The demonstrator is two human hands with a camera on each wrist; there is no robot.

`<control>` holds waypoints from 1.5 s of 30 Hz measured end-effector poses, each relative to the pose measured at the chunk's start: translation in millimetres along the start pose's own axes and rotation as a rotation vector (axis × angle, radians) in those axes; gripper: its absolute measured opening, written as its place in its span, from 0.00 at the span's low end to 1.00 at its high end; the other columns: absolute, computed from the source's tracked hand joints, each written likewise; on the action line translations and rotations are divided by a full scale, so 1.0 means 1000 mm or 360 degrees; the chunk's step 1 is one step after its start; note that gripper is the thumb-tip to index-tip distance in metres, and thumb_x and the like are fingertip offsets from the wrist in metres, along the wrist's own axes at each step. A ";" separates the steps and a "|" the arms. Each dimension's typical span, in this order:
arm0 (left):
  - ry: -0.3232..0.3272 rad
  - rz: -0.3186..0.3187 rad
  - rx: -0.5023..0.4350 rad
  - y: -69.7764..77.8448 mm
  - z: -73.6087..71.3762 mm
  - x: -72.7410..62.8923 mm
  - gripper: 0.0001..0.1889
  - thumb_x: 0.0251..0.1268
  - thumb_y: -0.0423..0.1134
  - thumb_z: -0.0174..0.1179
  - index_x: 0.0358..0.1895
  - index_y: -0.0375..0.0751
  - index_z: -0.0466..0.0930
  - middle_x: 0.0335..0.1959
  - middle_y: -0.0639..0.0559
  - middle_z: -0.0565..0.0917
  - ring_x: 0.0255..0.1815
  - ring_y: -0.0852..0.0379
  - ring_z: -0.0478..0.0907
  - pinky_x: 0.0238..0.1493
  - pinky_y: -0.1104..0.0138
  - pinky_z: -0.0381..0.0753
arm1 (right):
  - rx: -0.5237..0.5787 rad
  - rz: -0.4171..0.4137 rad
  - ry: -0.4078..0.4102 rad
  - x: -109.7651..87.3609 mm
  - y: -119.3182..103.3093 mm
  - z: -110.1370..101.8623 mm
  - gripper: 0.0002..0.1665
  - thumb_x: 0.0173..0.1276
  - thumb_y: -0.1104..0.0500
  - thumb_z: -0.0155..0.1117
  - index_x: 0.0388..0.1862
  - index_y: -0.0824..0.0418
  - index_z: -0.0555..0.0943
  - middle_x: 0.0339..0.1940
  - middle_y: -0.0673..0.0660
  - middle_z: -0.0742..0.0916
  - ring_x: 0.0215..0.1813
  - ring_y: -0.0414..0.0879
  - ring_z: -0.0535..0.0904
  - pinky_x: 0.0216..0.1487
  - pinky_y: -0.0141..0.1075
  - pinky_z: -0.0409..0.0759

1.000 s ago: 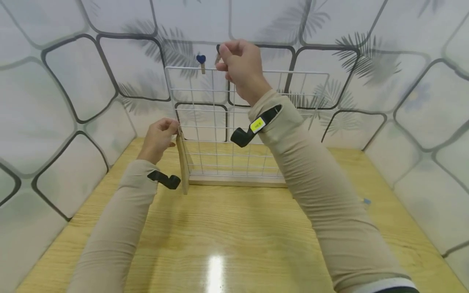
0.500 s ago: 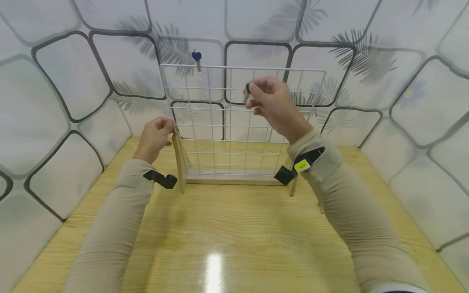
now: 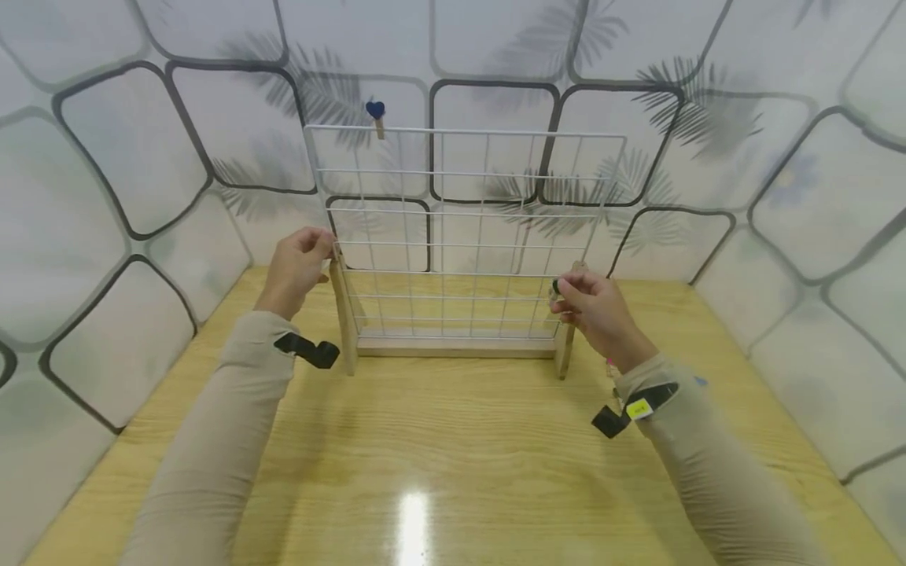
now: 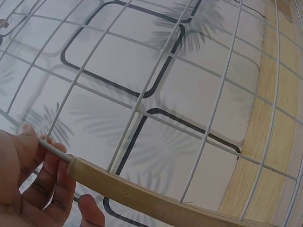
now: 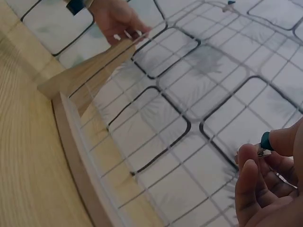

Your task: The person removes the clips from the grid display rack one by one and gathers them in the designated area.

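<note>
A white wire grid (image 3: 460, 212) stands upright in a wooden base (image 3: 456, 347) on the table. My left hand (image 3: 296, 267) pinches the grid's left edge wire, just above the wooden side support (image 4: 128, 191). A wooden clothespin with a blue heart (image 3: 375, 112) is clipped to the top wire near the left corner. Thumb and fingers of my right hand (image 3: 594, 310) pinch a small clothespin with a dark teal top (image 5: 266, 141); the fingers hide most of it. That hand is in front of the right wooden support (image 3: 564, 346), near the grid's lower right.
On the table (image 3: 425, 440) beside my right wrist lies a small piece with a pink tip (image 3: 609, 362), partly hidden. Farther right, a small blue item (image 3: 701, 381) shows past the sleeve. Patterned wall panels (image 3: 814, 189) enclose the table at the back and sides.
My right hand has moved from the grid's top wire down and right to the lower right, still pinching the small clothespin. The left hand keeps its place on the grid's edge.
</note>
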State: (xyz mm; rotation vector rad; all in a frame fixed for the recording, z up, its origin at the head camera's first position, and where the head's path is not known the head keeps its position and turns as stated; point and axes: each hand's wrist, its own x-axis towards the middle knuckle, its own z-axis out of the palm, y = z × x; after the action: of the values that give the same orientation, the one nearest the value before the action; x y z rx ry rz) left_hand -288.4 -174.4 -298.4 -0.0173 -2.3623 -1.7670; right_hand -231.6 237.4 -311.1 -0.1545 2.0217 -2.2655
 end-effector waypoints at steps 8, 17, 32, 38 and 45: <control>-0.0028 0.0031 -0.0014 -0.001 -0.003 -0.002 0.16 0.75 0.49 0.51 0.46 0.37 0.77 0.37 0.60 0.78 0.44 0.62 0.73 0.35 0.67 0.77 | -0.0146 0.0148 0.0087 -0.025 0.048 -0.050 0.11 0.75 0.59 0.56 0.47 0.67 0.71 0.38 0.53 0.78 0.34 0.40 0.79 0.36 0.28 0.79; -0.0027 0.0047 -0.0051 0.006 -0.004 -0.002 0.13 0.75 0.47 0.51 0.43 0.41 0.77 0.35 0.61 0.78 0.43 0.62 0.72 0.34 0.66 0.77 | -0.0637 0.0256 0.0123 -0.058 0.076 -0.118 0.28 0.78 0.56 0.51 0.61 0.81 0.64 0.44 0.58 0.79 0.38 0.40 0.80 0.43 0.32 0.81; -0.0062 0.0029 -0.0108 0.009 -0.001 0.004 0.12 0.75 0.46 0.52 0.42 0.41 0.77 0.37 0.58 0.77 0.42 0.61 0.72 0.35 0.67 0.77 | -0.1463 0.0288 0.0061 -0.072 0.096 -0.157 0.26 0.74 0.53 0.59 0.52 0.78 0.77 0.31 0.54 0.86 0.32 0.41 0.80 0.33 0.31 0.78; -0.0050 0.0040 -0.0073 0.004 -0.001 0.002 0.17 0.75 0.46 0.51 0.49 0.31 0.74 0.38 0.56 0.77 0.43 0.61 0.72 0.35 0.66 0.77 | -0.1550 0.0289 0.0024 -0.071 0.101 -0.157 0.25 0.74 0.53 0.58 0.51 0.78 0.77 0.27 0.52 0.86 0.31 0.43 0.80 0.31 0.32 0.78; -0.0051 0.0019 -0.0035 0.000 -0.004 -0.002 0.15 0.75 0.48 0.51 0.45 0.39 0.76 0.41 0.53 0.78 0.45 0.60 0.72 0.38 0.64 0.78 | -0.1599 0.0230 -0.0001 -0.073 0.096 -0.152 0.23 0.75 0.56 0.57 0.53 0.77 0.76 0.37 0.64 0.86 0.34 0.47 0.82 0.32 0.35 0.81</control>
State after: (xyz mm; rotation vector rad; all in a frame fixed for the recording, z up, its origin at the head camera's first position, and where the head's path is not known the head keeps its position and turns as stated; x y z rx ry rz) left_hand -285.6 -178.2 -297.9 -0.0628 -2.3595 -1.8004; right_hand -180.7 386.0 -423.8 -0.0690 2.8315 -0.9848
